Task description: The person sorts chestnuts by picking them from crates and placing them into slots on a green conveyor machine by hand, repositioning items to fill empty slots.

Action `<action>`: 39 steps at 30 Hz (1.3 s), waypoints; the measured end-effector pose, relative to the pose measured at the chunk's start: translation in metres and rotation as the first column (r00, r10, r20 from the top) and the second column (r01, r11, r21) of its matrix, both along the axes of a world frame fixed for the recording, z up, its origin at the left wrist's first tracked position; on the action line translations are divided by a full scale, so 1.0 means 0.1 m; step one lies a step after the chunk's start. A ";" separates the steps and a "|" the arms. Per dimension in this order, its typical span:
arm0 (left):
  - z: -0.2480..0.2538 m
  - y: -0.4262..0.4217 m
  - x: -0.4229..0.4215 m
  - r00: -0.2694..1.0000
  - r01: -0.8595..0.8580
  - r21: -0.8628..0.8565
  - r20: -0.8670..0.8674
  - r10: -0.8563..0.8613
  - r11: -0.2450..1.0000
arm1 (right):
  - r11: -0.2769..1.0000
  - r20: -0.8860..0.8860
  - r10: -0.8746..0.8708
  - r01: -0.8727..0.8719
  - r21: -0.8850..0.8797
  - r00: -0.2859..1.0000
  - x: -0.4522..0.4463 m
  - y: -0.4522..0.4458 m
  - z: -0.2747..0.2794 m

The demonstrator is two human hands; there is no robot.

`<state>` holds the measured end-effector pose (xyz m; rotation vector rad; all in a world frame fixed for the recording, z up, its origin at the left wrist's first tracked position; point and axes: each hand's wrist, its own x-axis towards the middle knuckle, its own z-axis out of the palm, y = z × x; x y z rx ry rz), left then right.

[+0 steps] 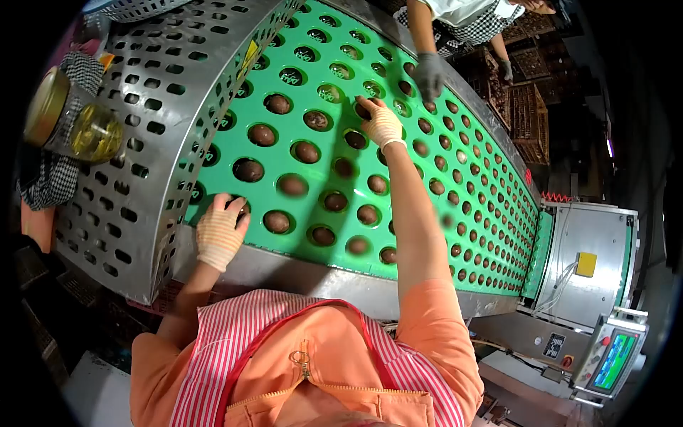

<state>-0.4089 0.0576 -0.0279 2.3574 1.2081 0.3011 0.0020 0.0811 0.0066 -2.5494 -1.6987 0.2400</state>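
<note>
Cream knitted fabric, leaving the fingertips bare, covers both of my hands. My right hand (383, 124) reaches over the middle of the green bed (277, 161), fingers and thumb partly closed about a dark brown egg (364, 109). I cannot tell whether that egg is gripped or only touched, nor whether it is clear of its cup. My left hand (222, 231) is at the near left corner, fingers bent over another brown egg (245, 208), mostly hidden; I cannot tell how firm the contact is.

Around both hands, the bed carries rows of round cups. Most hold one brown egg each; several toward the far left show pale lettering at the bottom.

My clothing is orange, beneath a red-and-white striped apron (263, 313). Left of the bed stands a slotted metal guard (178, 107); on its outer side I note a gold-lidded jar (48, 107) and a glass jar (97, 135) with yellow contents.

Across the bed, a co-worker's grey-gloved hand (430, 77) is over the far edge, with brown crates (528, 114) behind. At the right end stand a metal cabinet (562, 260) bearing a yellow label (587, 264) and a control panel (612, 361), screen lit.
</note>
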 end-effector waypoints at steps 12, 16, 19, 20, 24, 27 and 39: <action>-0.03 0.03 0.09 0.999 0.040 0.102 -0.023 -0.038 0.994 | 0.949 0.089 -0.102 0.070 0.306 0.991 0.81 -0.61 -0.66; 0.00 0.02 0.09 0.997 0.034 0.137 -0.078 -0.024 0.990 | 0.711 0.054 -0.074 0.015 0.703 0.996 0.02 -0.88 -0.26; -0.05 0.00 0.12 0.995 0.062 0.126 -0.088 -0.051 0.990 | 0.702 -0.129 0.058 0.051 0.710 0.990 -0.86 -1.36 -0.04; -0.11 -0.01 0.12 0.995 0.064 0.186 -0.092 -0.048 0.980 | 0.781 -0.199 0.014 0.113 0.614 0.980 -1.12 -1.56 0.05; -0.19 0.02 0.13 0.990 0.144 0.353 -0.056 -0.133 0.925 | 0.726 -0.375 -0.069 0.305 0.617 0.924 -1.74 -2.33 -0.05; -0.05 -0.25 0.36 0.978 0.199 0.452 -0.027 -0.209 0.870 | 0.571 -0.446 -0.247 0.501 0.650 0.860 -1.98 -2.99 0.01; -0.15 -2.50 1.66 0.347 0.830 0.410 0.150 -0.926 0.378 | -0.238 -0.513 -0.853 0.948 0.213 -0.100 -3.13 -6.78 -0.94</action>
